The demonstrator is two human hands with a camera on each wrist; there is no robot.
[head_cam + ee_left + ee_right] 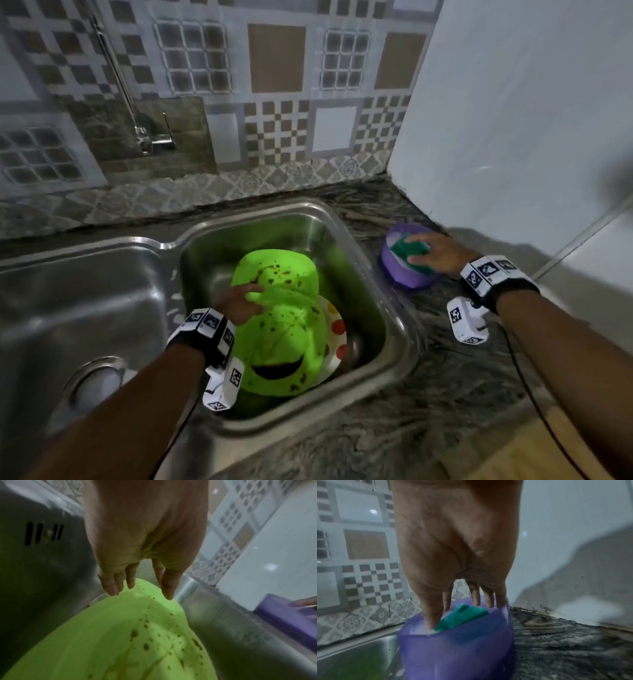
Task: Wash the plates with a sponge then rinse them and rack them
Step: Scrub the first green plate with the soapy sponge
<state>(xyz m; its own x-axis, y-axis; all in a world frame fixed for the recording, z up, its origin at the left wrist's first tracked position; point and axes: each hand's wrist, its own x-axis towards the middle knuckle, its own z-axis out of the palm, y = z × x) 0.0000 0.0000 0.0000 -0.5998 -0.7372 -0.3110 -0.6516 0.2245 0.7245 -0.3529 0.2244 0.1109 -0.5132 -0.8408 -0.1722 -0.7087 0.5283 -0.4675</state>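
Bright green plates spotted with brown food lie overlapping in the right sink basin, over a white plate with red and orange dots. My left hand holds the upper green plate by its left rim, thumb on top; in the left wrist view the left hand has its fingertips at the rim. On the counter to the right, my right hand pinches a green sponge lying in a purple bowl. The right wrist view shows the sponge in foamy water inside the bowl, thumb on one side, fingers behind.
A steel faucet rises at the back left above the left basin, which has a drain. Dark mottled counter surrounds the sink. A white wall closes the right side. A wooden surface shows at the bottom right.
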